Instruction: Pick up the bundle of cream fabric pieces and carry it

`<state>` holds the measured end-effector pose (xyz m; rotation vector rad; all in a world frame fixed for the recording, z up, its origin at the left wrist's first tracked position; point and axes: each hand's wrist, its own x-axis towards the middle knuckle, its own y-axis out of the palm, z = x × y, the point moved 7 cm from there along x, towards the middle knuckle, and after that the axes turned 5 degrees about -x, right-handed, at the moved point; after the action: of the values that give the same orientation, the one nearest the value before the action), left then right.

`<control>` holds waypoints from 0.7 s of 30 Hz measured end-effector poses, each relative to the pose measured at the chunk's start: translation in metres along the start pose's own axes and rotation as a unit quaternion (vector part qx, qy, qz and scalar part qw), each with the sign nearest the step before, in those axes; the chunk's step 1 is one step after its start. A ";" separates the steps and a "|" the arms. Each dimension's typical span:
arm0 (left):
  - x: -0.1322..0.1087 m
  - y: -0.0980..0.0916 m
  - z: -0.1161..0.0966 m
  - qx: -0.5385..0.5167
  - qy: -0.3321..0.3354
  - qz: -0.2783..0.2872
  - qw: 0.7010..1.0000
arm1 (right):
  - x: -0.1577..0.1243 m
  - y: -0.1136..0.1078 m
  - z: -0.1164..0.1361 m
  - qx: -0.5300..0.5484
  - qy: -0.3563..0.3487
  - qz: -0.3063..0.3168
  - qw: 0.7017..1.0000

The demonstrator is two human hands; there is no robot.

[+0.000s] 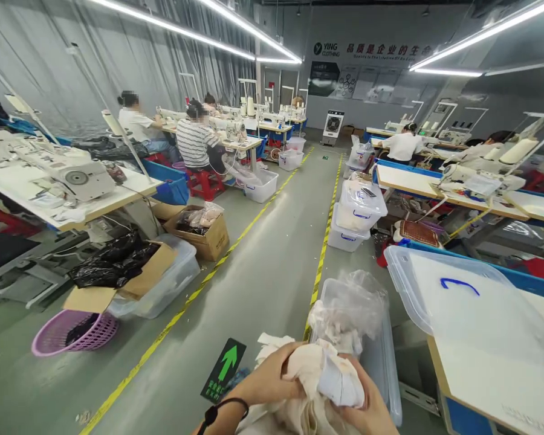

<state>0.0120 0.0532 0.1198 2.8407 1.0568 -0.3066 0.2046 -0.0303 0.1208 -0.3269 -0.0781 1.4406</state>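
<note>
Close to my body I hold a bunched bundle of cream fabric (306, 368) between both hands. My left hand (272, 376) grips its left side, the thumb pressed into the folds; a dark band circles that wrist. On the right, my right hand (367, 402) is closed round the bundle where a whiter folded piece (340, 383) shows. Its fingertips are mostly hidden under the cloth. Just beyond the hands stands a clear plastic bin (392, 362) holding more cream cloth (340, 335) and a crumpled clear plastic bag (362, 302).
At right, a translucent lid (453, 290) with a blue handle lies on a white table (494, 386). Lidded bins (356, 208) are stacked ahead. Left of the yellow-striped aisle (263, 260) are a purple basket (79, 332) and cardboard box (204, 235). Several people sit at sewing machines.
</note>
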 end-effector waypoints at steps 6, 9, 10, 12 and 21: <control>0.069 -0.044 0.022 -0.107 0.034 -0.088 0.990 | 0.100 -0.025 0.019 -0.118 -0.052 -0.040 0.991; 0.111 -0.077 0.019 -0.115 0.035 -0.127 0.985 | 0.149 -0.033 0.008 -0.132 -0.072 -0.087 0.985; 0.127 -0.089 0.014 -0.116 0.035 -0.138 0.983 | 0.167 -0.035 0.002 -0.127 -0.072 -0.099 0.984; 0.159 -0.114 -0.002 -0.118 0.029 -0.155 0.980 | 0.202 -0.039 -0.010 -0.112 -0.060 -0.113 0.985; 0.264 -0.204 -0.061 -0.177 0.043 -0.154 0.971 | 0.341 -0.061 -0.006 0.049 0.056 -0.209 0.975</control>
<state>0.0827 0.3849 0.1178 2.3928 1.4108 -0.0092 0.3110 0.2975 0.0829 -0.2899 0.0169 1.0030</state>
